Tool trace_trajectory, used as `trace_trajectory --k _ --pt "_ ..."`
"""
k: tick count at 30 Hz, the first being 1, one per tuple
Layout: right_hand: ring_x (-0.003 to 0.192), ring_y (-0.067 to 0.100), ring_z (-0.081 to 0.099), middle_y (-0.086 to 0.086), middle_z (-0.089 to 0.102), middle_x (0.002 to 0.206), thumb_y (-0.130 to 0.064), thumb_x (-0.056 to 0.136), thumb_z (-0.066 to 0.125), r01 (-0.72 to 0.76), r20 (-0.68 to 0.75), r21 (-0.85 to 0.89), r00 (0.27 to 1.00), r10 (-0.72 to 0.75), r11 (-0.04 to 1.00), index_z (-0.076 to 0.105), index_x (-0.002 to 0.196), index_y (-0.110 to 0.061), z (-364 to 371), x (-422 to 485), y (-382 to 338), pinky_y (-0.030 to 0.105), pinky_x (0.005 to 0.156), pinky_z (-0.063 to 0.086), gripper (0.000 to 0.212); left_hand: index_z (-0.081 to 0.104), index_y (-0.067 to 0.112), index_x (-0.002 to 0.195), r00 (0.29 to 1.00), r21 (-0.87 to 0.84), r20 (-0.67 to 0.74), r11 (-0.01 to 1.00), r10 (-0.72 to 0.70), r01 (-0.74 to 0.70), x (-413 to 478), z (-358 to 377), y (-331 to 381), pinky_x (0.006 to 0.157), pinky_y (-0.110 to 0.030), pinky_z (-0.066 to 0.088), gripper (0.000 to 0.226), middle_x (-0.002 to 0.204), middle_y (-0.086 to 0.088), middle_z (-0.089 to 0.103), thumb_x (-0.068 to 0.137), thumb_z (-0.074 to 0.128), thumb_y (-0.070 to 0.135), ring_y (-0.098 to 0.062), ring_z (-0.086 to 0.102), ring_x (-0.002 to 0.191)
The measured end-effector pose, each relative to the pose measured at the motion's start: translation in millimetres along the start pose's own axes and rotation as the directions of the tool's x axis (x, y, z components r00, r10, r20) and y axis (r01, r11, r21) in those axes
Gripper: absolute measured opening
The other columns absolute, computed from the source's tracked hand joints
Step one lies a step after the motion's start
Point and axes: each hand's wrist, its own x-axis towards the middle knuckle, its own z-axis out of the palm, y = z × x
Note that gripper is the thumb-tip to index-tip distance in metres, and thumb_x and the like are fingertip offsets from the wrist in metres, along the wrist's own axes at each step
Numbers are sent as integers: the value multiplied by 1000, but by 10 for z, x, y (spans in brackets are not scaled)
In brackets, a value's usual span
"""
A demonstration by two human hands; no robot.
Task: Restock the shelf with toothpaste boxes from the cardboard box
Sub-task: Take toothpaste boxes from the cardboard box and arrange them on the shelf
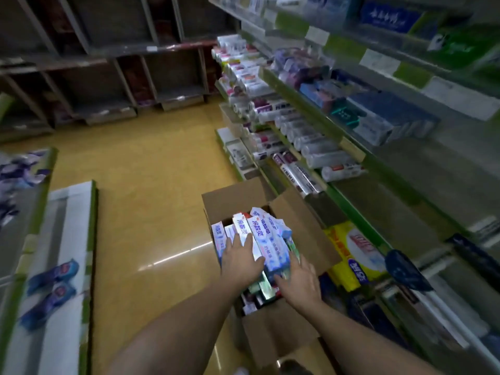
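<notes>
Cardboard box (270, 328) beside shelf (351, 201): left fingers (238, 242) flat on toothpaste boxes (266, 239), right fingers (295, 262) straight against them; open flap (305, 228) shelf-side.

1. Open-flapped cardboard box (276, 328) sits on yellow floor (151, 185), just beside the shelf (359, 201) on the right
2. It is packed w/ toothpaste boxes (266, 239), mostly white & blue, lying lengthwise, a few tilted
3. The left hand (240, 259) lies on top of the pile, fingers spread & straight, thumb against the side of one carton
4. The right hand (300, 282) rests on the near end of the pile, fingers extended
5. Shelf tiers carry rows of tubes & cartons; a yellow pack (349, 253) is on the bottom tier, next to the box
6. On the left, a low unit (67, 239) w/ blue packs (51, 277), blurry
</notes>
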Motion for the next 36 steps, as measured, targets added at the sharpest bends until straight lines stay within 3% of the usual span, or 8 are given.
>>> trace_trajectory --k 4,9,15,19,26,30,34,36 --pt "139 36 32 13 32 155 -52 89 59 -35 101 19 994 33 999 27 154 -18 110 381 123 40 109 36 80 18 20 161 991 -128 52 983 -124 129 167 192 14 119 -45 26 79 166 -15 14 97 53 50 -37 11 153" --pt "124 34 50 15 55 132 -41 83 69 -86 166 195 985 54 977 50 136 -11 180 908 209 40 102 42 64 23 12 159 950 -253 93 915 -299 313 345 463 41 117 -41 33 84 161 -17 30 93 60 48 -33 29 148" --pt "112 30 61 11 66 121 -26 90 68 -143 216 362 974 66 921 61 127 -9 152 1340 219 34 92 46 41 31 15 154 852 -505 38 725 -522 467 620 573 256 108 -45 44 85 147 -7 50 86 73 43 -28 50 132" --pt "109 29 63 11 71 114 -20 91 66 -110 271 338 962 15 935 66 123 -9 242 1531 95 31 90 44 34 37 19 146 781 -572 70 616 -621 542 814 821 167 102 -50 50 96 137 -4 59 68 67 65 -26 58 125" --pt "110 37 59 15 62 119 -26 92 58 2 293 169 955 -52 986 56 127 -11 394 1660 -165 39 88 47 38 52 21 123 754 -524 117 605 -646 600 1013 754 168 93 -42 52 62 122 0 66 74 79 49 -23 62 112" --pt "111 38 58 16 62 121 -19 93 53 -95 340 174 940 31 980 49 130 -10 460 1703 -282 39 88 48 38 54 18 118 737 -507 146 590 -660 628 1132 741 165 90 -37 51 57 121 -4 65 76 81 43 -26 63 110" --pt "132 34 40 14 42 141 -19 91 57 -175 385 192 919 90 966 30 150 -10 546 1668 -291 41 107 39 66 54 18 117 711 -518 195 545 -675 659 1139 740 118 91 -36 53 50 120 -4 67 75 80 27 -25 64 109" --pt "131 32 37 13 39 136 -19 87 59 -158 383 211 921 67 965 39 147 -13 579 1630 -253 38 107 36 63 54 20 113 705 -533 200 528 -680 661 1111 740 101 90 -35 54 45 117 -2 67 75 79 23 -23 64 107"
